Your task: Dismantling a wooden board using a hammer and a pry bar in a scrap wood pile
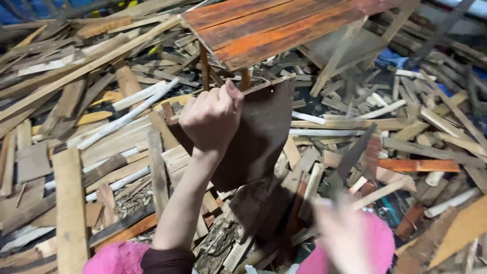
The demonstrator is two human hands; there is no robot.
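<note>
Left hand [212, 117] clenched on dark thin board [258, 134], upper edge. Right hand [345, 233] blurred; fingers' state unclear. Probably light, stiff, splintery.

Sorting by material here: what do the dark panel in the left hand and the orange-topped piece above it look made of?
Dark panel: probably thin plywood or hardboard, matte dark-brown face, flat with a thin edge. Orange-topped piece: wooden planks, worn orange paint with grain showing. Left hand grips the panel's top edge.
</note>
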